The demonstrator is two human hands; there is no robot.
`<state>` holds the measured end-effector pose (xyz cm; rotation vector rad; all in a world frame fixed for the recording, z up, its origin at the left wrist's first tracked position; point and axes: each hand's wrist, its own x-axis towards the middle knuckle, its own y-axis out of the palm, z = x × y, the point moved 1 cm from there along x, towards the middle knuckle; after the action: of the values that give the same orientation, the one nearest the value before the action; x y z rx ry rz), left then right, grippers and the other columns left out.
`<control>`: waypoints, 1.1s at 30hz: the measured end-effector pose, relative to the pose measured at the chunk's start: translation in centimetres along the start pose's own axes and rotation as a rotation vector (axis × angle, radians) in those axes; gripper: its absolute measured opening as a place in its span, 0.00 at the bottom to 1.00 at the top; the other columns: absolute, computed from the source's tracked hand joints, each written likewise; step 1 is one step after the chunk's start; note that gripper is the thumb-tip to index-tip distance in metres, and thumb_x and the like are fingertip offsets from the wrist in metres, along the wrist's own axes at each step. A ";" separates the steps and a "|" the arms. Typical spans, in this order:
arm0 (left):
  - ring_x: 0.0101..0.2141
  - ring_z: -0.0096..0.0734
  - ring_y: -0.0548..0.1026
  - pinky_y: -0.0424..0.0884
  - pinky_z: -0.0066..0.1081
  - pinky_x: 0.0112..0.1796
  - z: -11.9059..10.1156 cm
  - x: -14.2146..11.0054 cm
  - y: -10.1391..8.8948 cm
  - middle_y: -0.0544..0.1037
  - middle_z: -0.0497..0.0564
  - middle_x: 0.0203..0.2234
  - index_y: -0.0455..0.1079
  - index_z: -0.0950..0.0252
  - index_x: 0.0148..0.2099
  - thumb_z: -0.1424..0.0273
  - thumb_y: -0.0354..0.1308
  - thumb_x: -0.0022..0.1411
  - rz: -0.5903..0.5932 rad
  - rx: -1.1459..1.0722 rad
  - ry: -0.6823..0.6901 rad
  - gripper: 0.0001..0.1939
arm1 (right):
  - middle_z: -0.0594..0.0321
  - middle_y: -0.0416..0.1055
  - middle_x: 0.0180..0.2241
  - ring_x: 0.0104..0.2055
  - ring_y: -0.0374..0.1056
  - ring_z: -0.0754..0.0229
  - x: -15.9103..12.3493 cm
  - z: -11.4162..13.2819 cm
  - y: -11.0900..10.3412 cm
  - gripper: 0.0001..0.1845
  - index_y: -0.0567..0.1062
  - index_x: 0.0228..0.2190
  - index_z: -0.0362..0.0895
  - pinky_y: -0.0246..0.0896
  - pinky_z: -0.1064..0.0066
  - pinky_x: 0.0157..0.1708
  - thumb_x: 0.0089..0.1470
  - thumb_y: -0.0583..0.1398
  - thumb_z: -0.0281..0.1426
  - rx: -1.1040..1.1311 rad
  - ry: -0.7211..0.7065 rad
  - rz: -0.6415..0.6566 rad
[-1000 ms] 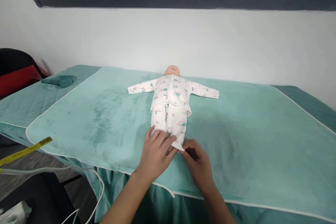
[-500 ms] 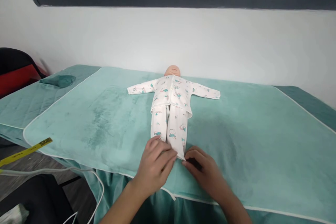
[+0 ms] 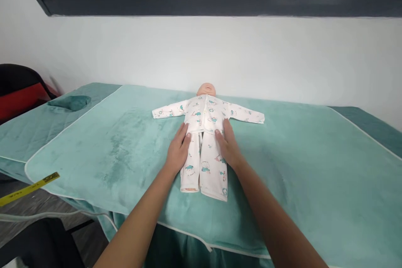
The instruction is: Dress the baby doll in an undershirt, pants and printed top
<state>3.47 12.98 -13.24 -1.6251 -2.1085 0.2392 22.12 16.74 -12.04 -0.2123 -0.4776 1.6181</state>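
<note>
A baby doll (image 3: 206, 89) lies on its back, dressed in a white printed shirt (image 3: 201, 113) and matching trousers (image 3: 209, 171). Its sleeves stretch out to both sides. My left hand (image 3: 179, 149) rests along the left side of the doll at the shirt's hem, fingers extended. On the opposite side, my right hand (image 3: 228, 144) lies against the hem and the top of the trousers, thumb apart from the fingers. Both trouser legs lie flat and straight; a bit of skin-coloured foot shows inside the left cuff.
The doll lies on a green cover (image 3: 292, 167) with white piping over a bed. A face-hole cushion (image 3: 70, 103) is at the far left. A black and red chair (image 3: 21, 96), a yellow strip (image 3: 29, 188) and a white cable (image 3: 56, 215) are at left. A white wall stands behind.
Both hands have left the trouser cuffs and moved up to the sides of the doll's waist. The right trouser leg now lies spread out flat. The view has tilted slightly upward.
</note>
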 end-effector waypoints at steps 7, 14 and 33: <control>0.62 0.40 0.64 0.60 0.41 0.61 -0.1 -0.6 0.0 0.66 0.52 0.62 0.60 0.63 0.66 0.56 0.44 0.70 -0.027 0.027 -0.092 0.28 | 0.59 0.34 0.70 0.72 0.33 0.52 -1.2 -0.4 0.6 0.52 0.40 0.69 0.40 0.34 0.57 0.70 0.57 0.48 0.59 0.040 0.105 0.073; 0.59 0.39 0.68 0.64 0.39 0.58 -0.4 -0.7 -0.3 0.70 0.49 0.59 0.63 0.58 0.64 0.57 0.45 0.70 -0.043 -0.016 -0.039 0.24 | 0.57 0.46 0.68 0.70 0.43 0.52 -1.7 -0.3 0.3 0.44 0.50 0.68 0.42 0.41 0.56 0.68 0.59 0.50 0.54 0.058 0.113 0.005; 0.46 0.37 0.76 0.70 0.37 0.50 0.5 -0.8 0.0 0.79 0.53 0.45 0.72 0.63 0.52 0.64 0.46 0.69 -0.211 0.005 -0.003 0.18 | 0.56 0.60 0.62 0.65 0.51 0.53 5.0 3.4 1.4 0.26 0.69 0.57 0.40 0.46 0.59 0.65 0.65 0.48 0.40 -0.432 -0.433 -0.020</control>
<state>3.36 12.33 -13.87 -1.3863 -2.2588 0.1773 18.90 21.04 -8.90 -0.1761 -1.1606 1.5259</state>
